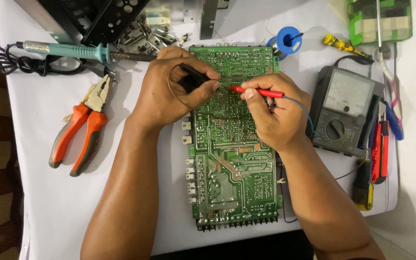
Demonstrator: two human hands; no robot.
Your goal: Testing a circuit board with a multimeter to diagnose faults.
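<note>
My left hand (169, 89) pinches the black probe (193, 77) and my right hand (275, 113) pinches the red probe (256, 91), both tips down on the green circuit board (232, 159) lying solder-side up between my hands; the meter (345, 110) sits just right, dial readable.

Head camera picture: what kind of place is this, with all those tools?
Probably an electronics repair bench. A bare green circuit board lies on the white-covered table, with an analog multimeter beside it, a soldering iron and orange-handled pliers. The right hand holds a red test probe to the board.
</note>
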